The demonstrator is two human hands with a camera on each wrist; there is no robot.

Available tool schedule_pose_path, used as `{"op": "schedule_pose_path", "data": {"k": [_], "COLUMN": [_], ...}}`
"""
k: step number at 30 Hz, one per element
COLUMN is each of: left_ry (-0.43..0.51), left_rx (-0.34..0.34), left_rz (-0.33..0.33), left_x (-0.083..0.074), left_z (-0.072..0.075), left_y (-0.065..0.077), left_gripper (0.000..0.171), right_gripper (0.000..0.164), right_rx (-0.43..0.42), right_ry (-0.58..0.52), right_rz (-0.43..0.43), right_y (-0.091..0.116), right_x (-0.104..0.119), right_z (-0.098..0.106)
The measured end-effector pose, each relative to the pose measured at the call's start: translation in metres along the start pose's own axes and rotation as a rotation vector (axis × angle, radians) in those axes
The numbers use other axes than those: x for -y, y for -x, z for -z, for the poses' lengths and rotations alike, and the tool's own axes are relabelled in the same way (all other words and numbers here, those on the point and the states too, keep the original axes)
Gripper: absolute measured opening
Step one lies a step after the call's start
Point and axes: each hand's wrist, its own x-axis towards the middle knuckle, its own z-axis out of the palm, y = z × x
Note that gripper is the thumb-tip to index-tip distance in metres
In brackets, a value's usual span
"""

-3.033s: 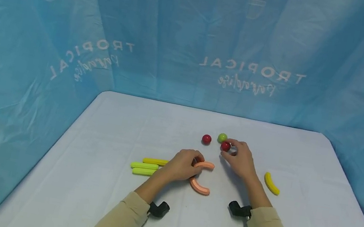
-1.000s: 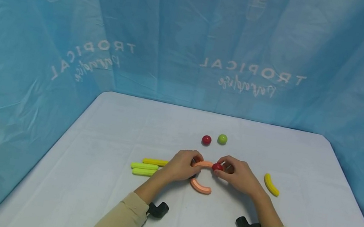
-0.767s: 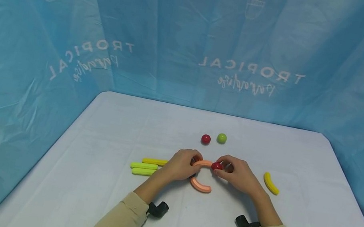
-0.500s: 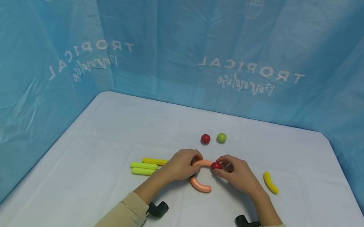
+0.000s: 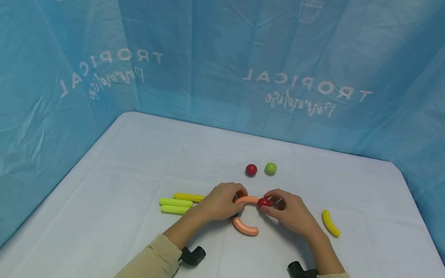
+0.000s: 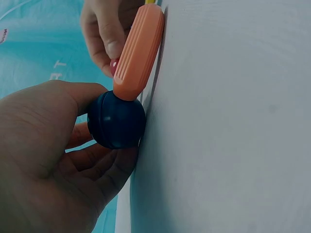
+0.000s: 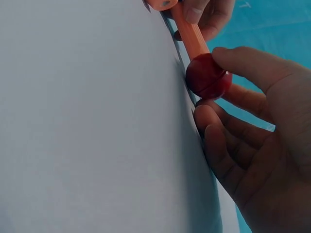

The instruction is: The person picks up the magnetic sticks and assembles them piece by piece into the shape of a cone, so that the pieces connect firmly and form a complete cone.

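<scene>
Two orange curved rods lie near the middle of the white table, a back rod (image 5: 248, 199) and a front rod (image 5: 246, 228). At their left ends my left hand (image 5: 221, 203) holds a dark blue ball (image 6: 118, 121) between thumb and fingers. In the left wrist view the front rod's end meets that ball. My right hand (image 5: 292, 213) pinches a glossy red ball (image 7: 206, 77) with thumb and fingertips. This ball sits against the right end of the back rod. The left hand hides most of the blue ball in the head view.
Farther back lie another red ball (image 5: 251, 170) and a green ball (image 5: 271, 168). Left of the left hand are a yellow stick (image 5: 189, 197) and two lime-green sticks (image 5: 175, 206). A yellow curved rod (image 5: 331, 223) lies to the right. Blue curtains (image 5: 218, 59) surround the table.
Over three seconds my right hand brought the red ball from beside the green ball toward me, to the back rod's right end. Both hands have barely moved in the last second.
</scene>
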Motion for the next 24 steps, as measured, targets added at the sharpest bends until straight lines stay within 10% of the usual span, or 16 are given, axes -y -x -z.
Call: {"op": "schedule_pose_path", "data": {"k": [24], "left_ry": [-0.115], "left_rx": [0.025], "left_rz": [-0.047], "left_x": [-0.007], "left_z": [0.012], "left_y": [0.006], "left_gripper": [0.037], "right_gripper": [0.035], "right_rx": [-0.089], "right_ry": [-0.123], "right_rz": [-0.108], "right_y": [-0.025], "right_x": [-0.023], "right_z": [0.006]}}
